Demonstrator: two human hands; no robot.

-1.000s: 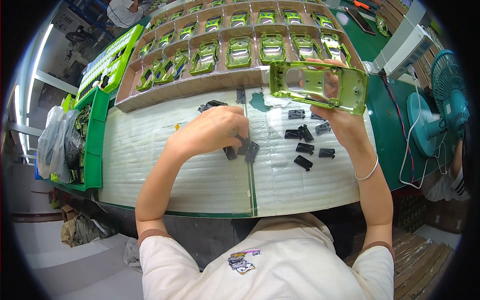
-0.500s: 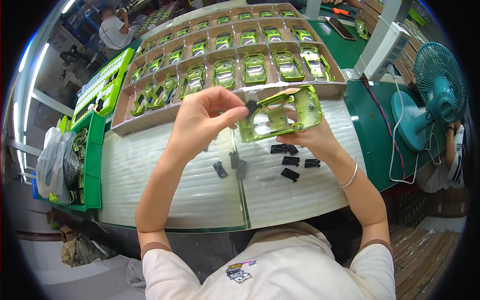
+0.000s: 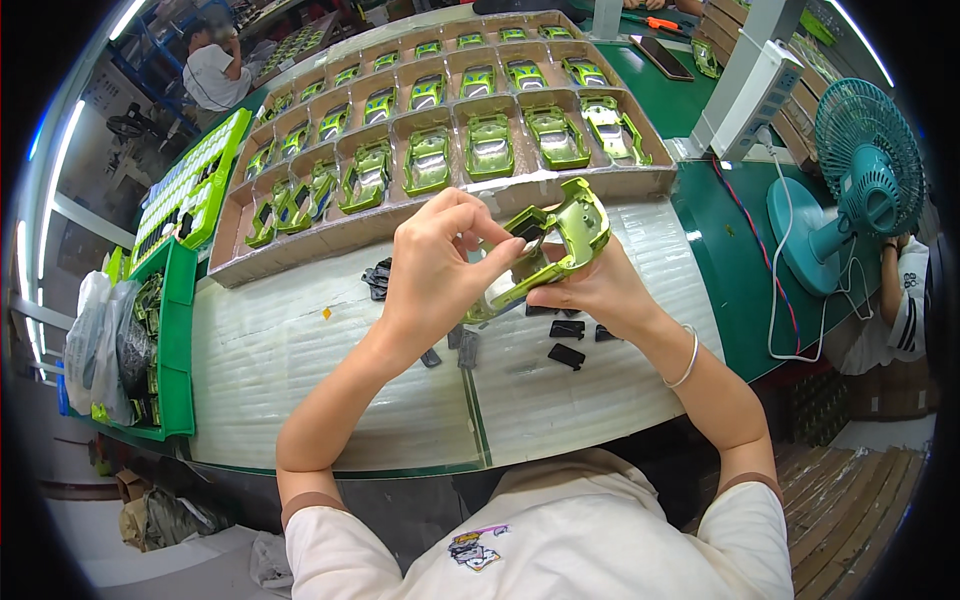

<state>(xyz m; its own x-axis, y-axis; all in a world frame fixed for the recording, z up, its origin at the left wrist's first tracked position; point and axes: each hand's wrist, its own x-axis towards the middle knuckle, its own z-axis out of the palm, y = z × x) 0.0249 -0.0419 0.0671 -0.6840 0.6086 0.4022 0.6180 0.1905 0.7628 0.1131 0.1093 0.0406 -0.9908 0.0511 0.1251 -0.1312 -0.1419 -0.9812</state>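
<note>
A translucent green toy car body shell is held tilted above the table, its hollow inside facing me. My right hand grips it from the right, thumb along the lower edge and fingers behind. My left hand is closed in a pinch, thumb and fingertips inside the shell's opening. A small black plastic piece shows at those fingertips, mostly hidden. Beneath the hands, several flat black plastic pieces lie on the white foam mat.
A divided cardboard tray of green car shells spans the far side. At left stand a green crate with plastic bags and a bright green rack. A teal fan, phone and power strip are at right. Other people sit nearby.
My left hand has brought the black piece from the shell's left end into its opening. The shell has tilted and come slightly lower and left. The whole view has shifted a little.
</note>
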